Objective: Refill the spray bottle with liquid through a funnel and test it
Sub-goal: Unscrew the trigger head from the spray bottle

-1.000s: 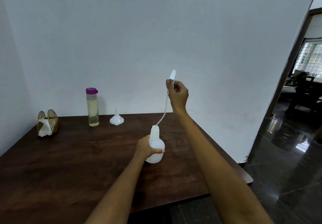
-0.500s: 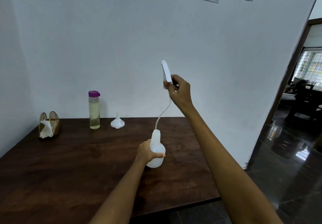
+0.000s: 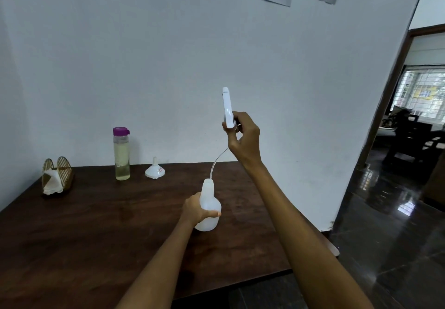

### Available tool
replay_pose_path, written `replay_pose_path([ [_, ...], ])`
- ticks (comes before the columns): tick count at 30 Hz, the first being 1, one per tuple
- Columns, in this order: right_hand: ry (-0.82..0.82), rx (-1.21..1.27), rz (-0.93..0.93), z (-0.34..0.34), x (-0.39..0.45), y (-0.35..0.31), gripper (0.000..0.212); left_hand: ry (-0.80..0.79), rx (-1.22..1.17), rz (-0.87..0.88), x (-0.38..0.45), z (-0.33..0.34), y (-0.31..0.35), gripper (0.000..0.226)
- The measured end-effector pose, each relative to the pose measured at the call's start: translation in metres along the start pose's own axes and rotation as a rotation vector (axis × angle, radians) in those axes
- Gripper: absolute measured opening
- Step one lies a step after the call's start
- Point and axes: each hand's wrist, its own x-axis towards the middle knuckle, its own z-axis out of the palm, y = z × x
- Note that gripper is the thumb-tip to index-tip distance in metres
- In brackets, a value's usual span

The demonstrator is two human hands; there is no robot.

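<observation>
Right hand (image 3: 243, 137): fingers curled and pinching the base of the white spray head (image 3: 228, 107), which points up past my fingertips. Dip tube (image 3: 218, 162) hangs down and left from that grip; its lower end is in the neck of the spray bottle (image 3: 208, 206), so the head is not yet clear.

Left hand (image 3: 196, 208): fingers wrapped round the bottle's belly, thumb across the front, bottle upright on the table (image 3: 84, 231).

Key relation: bottle mouth lies directly below the right fingers, long axis vertical; I judge a straight upward lift is needed to free the tube.

Funnel (image 3: 155, 171) sits mouth-down, up and left of the left hand, nearer that hand. Refill bottle (image 3: 121, 154), purple cap, yellowish liquid, just left of it. Napkin holder (image 3: 57, 178) well left. Nothing obstructs.
</observation>
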Motion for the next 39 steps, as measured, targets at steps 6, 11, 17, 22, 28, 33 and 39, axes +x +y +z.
replay_pose_path([
  [6, 0.021, -0.052, -0.067, 0.002, -0.015, -0.006, 0.019, 0.008, -0.004, 0.009, -0.001, 0.000, 0.002, 0.076],
  [11, 0.046, -0.062, -0.100, 0.003, -0.014, -0.013, 0.013, -0.006, -0.009, 0.007, 0.000, 0.001, 0.001, 0.076],
  [17, 0.026, -0.079, -0.120, 0.005, -0.014, -0.016, 0.016, -0.013, -0.002, -0.006, 0.000, 0.000, 0.001, 0.080],
  [22, 0.027, -0.095, -0.125, 0.005, -0.019, -0.014, 0.018, -0.010, -0.011, 0.001, 0.000, 0.000, 0.000, 0.079],
  [28, -0.005, -0.102, -0.129, 0.006, -0.022, -0.014, 0.018, -0.007, -0.009, 0.007, -0.001, -0.001, -0.001, 0.077],
  [33, 0.006, -0.100, -0.115, 0.008, -0.025, -0.010, 0.018, -0.016, -0.016, 0.009, -0.001, -0.001, 0.000, 0.079],
  [39, 0.044, -0.121, -0.125, 0.010, -0.028, -0.009, 0.020, -0.014, -0.009, 0.014, -0.001, -0.001, 0.001, 0.078],
])
